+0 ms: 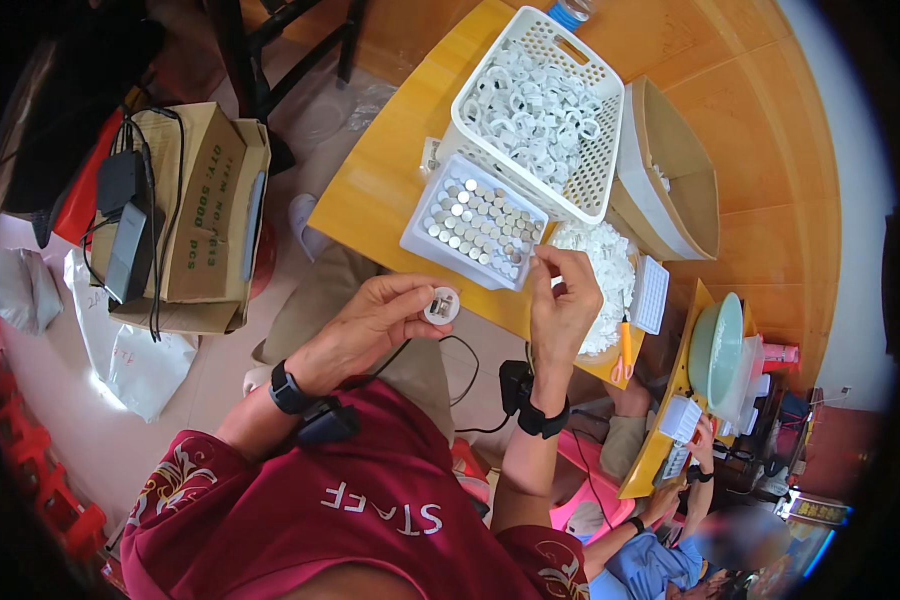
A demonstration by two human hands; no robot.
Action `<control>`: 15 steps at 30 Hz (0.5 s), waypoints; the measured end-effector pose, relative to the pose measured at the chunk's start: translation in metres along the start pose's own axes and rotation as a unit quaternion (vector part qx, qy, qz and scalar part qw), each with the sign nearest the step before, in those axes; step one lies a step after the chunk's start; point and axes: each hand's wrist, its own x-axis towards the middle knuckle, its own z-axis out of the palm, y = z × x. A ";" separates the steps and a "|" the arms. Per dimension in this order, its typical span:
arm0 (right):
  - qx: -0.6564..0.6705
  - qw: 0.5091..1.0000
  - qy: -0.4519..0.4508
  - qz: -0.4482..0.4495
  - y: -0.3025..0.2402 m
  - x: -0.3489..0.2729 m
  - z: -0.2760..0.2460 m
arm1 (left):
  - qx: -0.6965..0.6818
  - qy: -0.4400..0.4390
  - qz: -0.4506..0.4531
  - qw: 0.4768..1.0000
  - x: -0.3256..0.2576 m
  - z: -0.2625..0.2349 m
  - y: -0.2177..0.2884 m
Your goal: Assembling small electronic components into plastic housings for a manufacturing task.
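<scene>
My left hand [375,322] holds a small white round part [441,305] between thumb and fingertips, just off the near edge of the wooden table [385,190]. My right hand [562,300] hovers at the near right corner of a white tray [425,200] filled with several small silver discs [480,225]; its fingertips are pinched together there, and whether they hold a disc is too small to tell. Behind the tray stands a white perforated basket [600,160] full of white ring-shaped parts [535,105]. A heap of small white pieces [605,270] lies to the right of my right hand.
A tan open box [685,170] stands right of the basket. Orange-handled scissors [624,350] and a white gridded block [652,293] lie by the heap. A cardboard box [205,215] with black adapters sits at left. Another person [660,540] works at lower right near a green bowl [720,350].
</scene>
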 end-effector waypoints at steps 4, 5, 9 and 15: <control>0.016 0.999 0.002 0.031 0.003 -0.003 0.001 | -0.004 0.000 -0.004 1.000 0.000 0.000 -0.001; 0.016 0.999 0.002 0.031 0.003 -0.004 0.002 | -0.004 0.000 -0.003 1.000 0.000 0.000 -0.002; -0.040 0.999 -0.017 -0.004 0.002 -0.003 0.004 | -0.004 -0.005 -0.005 1.000 0.002 0.001 -0.002; -0.063 0.997 -0.035 -0.042 0.002 -0.005 0.005 | -0.003 0.005 -0.012 1.000 0.003 0.002 -0.003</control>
